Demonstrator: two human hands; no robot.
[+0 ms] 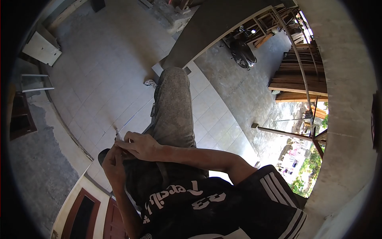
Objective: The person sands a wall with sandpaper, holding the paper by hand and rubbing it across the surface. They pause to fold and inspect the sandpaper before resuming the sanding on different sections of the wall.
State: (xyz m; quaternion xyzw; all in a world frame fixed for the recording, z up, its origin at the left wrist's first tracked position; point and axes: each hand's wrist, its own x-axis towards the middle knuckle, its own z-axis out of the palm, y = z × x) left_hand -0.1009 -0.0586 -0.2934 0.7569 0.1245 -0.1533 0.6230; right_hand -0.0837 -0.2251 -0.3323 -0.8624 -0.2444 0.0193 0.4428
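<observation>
My right hand [144,145] reaches in from the right, its fingers curled in a pinch. A ring seems to circle one finger. My left hand [113,162] is raised below it, fingertips pressed together and meeting those of the right. From between the fingertips sticks up a small slim pale stick-like thing [117,134]; its kind is too small to tell. Both hands are above my lap, beside my bent leg in grey trousers [173,105]. The fingers hide most of what they pinch.
Light floor tiles [99,75] spread ahead, with a crumpled cloth [150,83] near my knee. A white cabinet [41,48] and a pale frame [37,83] stand by the left wall. To the right are a motorcycle [242,53], stacked timber [300,71] and a concrete beam [348,79].
</observation>
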